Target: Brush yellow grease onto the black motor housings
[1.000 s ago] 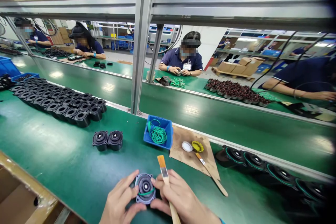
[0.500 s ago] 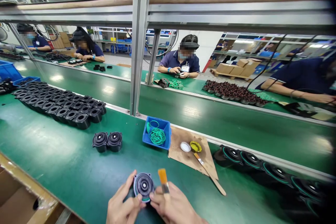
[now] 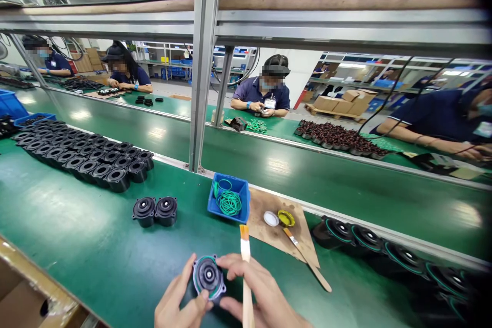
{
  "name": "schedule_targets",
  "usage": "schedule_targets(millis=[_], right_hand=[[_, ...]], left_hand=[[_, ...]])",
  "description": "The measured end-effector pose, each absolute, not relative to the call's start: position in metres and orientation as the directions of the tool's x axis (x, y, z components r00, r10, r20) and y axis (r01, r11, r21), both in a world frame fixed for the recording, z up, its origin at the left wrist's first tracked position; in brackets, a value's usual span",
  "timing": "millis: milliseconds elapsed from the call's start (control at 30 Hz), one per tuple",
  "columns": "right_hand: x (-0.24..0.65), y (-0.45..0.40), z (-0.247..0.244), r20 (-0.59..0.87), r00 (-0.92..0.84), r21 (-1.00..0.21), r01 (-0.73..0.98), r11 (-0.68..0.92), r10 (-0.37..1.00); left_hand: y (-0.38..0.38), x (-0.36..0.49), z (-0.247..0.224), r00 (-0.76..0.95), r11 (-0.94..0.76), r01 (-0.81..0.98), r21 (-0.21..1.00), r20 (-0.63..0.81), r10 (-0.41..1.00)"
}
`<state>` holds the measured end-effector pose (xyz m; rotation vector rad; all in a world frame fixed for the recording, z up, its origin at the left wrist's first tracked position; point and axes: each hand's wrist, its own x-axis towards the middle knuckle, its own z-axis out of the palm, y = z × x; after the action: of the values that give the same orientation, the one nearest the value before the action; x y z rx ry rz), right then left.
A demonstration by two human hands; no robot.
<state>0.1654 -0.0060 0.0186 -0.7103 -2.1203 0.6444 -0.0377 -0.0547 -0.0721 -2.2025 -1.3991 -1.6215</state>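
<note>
Gripping black round housing point(image 3: 208, 275): left hand point(image 3: 180, 295) | Holding wooden-handled brush point(image 3: 245, 251): right hand point(image 3: 265, 289)

round black housing point(image 3: 209, 275), face up | green ring point(image 3: 212, 294) along its rim | wooden-handled brush point(image 3: 246, 279), bristles up, beside it

The tabletop point(image 3: 77, 230) bears housings point(image 3: 89, 165) and two parts point(image 3: 166, 210) beyond the left hand point(image 3: 180, 300), a bin point(image 3: 226, 217) and cardboard point(image 3: 255, 210) beyond the right hand point(image 3: 265, 289), ringed parts point(image 3: 369, 236) to its right.
</note>
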Motion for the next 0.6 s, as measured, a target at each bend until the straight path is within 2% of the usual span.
schedule_targets(millis=[100,267,333,500,600], right_hand=[[0.161,0.001,0.019,0.520,-0.579,-0.606,0.269,0.749,0.628],[0.161,0.020,0.024,0.538,-0.678,-0.494,0.227,0.839,0.501],[0.161,0.024,0.022,0.590,-0.668,-0.429,0.216,0.877,0.453],[0.162,0.012,0.003,0.716,-0.596,-0.252,0.265,0.931,0.363],[0.166,-0.001,-0.018,0.779,-0.539,-0.203,0.269,0.942,0.321]], left_hand=[[-0.054,-0.038,-0.068,0.016,-0.574,0.675,0.464,0.768,0.640],[-0.054,-0.040,-0.056,-0.038,-0.520,0.618,0.589,0.684,0.729],[-0.054,-0.039,-0.055,-0.047,-0.524,0.607,0.597,0.686,0.726],[-0.055,-0.033,-0.066,-0.047,-0.577,0.621,0.530,0.760,0.648],[-0.058,-0.030,-0.072,-0.102,-0.491,0.628,0.604,0.689,0.717]])
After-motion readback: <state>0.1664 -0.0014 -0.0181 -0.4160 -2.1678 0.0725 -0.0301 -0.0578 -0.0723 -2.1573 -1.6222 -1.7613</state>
